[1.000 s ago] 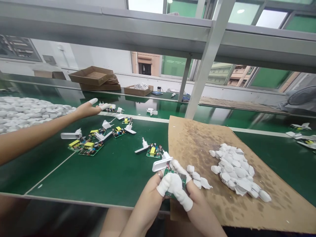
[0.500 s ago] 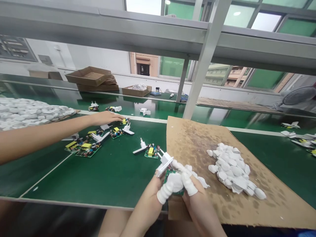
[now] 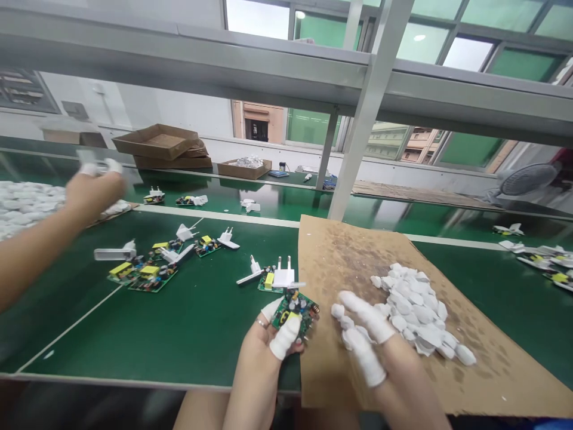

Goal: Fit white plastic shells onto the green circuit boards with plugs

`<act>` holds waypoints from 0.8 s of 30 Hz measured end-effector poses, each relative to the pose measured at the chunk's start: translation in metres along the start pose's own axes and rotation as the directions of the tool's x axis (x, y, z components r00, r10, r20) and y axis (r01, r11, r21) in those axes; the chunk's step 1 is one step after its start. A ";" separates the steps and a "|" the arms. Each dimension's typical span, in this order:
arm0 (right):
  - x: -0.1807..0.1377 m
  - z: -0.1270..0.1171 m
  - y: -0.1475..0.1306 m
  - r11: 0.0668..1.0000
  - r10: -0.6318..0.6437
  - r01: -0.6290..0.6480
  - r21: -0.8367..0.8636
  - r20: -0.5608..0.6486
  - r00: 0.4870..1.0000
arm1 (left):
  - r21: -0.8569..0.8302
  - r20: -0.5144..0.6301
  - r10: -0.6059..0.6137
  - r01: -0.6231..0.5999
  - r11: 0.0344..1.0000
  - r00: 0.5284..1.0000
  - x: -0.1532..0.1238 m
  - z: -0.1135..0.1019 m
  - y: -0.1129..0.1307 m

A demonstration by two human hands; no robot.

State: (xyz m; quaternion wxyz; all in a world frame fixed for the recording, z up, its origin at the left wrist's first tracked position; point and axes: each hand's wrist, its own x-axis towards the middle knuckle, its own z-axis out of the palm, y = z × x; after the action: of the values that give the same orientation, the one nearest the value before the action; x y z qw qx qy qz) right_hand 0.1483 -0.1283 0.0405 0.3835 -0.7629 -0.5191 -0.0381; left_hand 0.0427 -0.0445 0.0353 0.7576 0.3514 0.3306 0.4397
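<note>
My left hand (image 3: 258,352), with white finger covers and a ring, is closed on a green circuit board (image 3: 299,313), component side up. A white plug piece (image 3: 283,277) with two pins stands at the board's far edge. Over the cardboard, my right hand (image 3: 387,352) is slightly blurred, its covered thumb and finger apart. Several small white lumps (image 3: 351,328) lie just by those fingertips. Farther right is a larger heap of white lumps (image 3: 416,307). Another circuit board (image 3: 267,282) with a white plug lies just behind the one I hold.
Several boards with plugs (image 3: 150,272) lie left on the green bench (image 3: 201,334). A co-worker's hand (image 3: 96,185) is raised near a white pile (image 3: 27,203). The cardboard sheet (image 3: 322,251) extends right. A post (image 3: 353,137) rises behind it; brown trays (image 3: 156,143) stand at the back.
My right hand has left the board and moved right over the cardboard. The board, now only in my left hand, has turned component side up. The co-worker's hand has moved left, away from the boards.
</note>
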 end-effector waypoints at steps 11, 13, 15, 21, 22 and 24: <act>0.019 0.007 0.024 0.861 0.217 -0.078 -0.502 0.225 0.950 | 0.195 0.071 0.013 -0.027 0.980 0.997 0.017 -0.006 -0.006; 0.018 0.007 0.026 0.897 0.207 -0.113 -0.427 0.180 0.962 | 0.129 0.067 0.005 -0.014 0.991 0.998 0.014 -0.004 -0.005; 0.017 0.006 0.028 0.925 0.218 -0.160 -0.344 0.139 0.966 | 0.039 0.086 -0.005 0.002 0.999 0.996 0.011 -0.002 -0.003; 0.015 0.006 0.031 0.943 0.261 -0.231 -0.242 0.103 0.960 | 0.038 0.084 -0.050 0.047 0.998 0.995 0.009 0.000 -0.005; 0.013 0.007 0.033 0.942 0.216 -0.184 -0.281 0.087 0.973 | 0.066 0.094 -0.049 0.043 0.997 0.994 0.009 0.000 -0.006; 0.009 0.010 0.037 0.921 0.091 -0.066 -0.383 0.048 0.995 | 0.097 0.100 -0.034 0.024 0.995 0.994 0.009 0.000 -0.006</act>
State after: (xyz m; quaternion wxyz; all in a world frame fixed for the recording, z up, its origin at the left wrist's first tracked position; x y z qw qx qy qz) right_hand 0.1797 -0.1217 0.0175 0.2124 -0.8439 -0.4829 -0.0979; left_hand 0.0491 -0.0388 0.0286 0.7621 0.4043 0.3174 0.3936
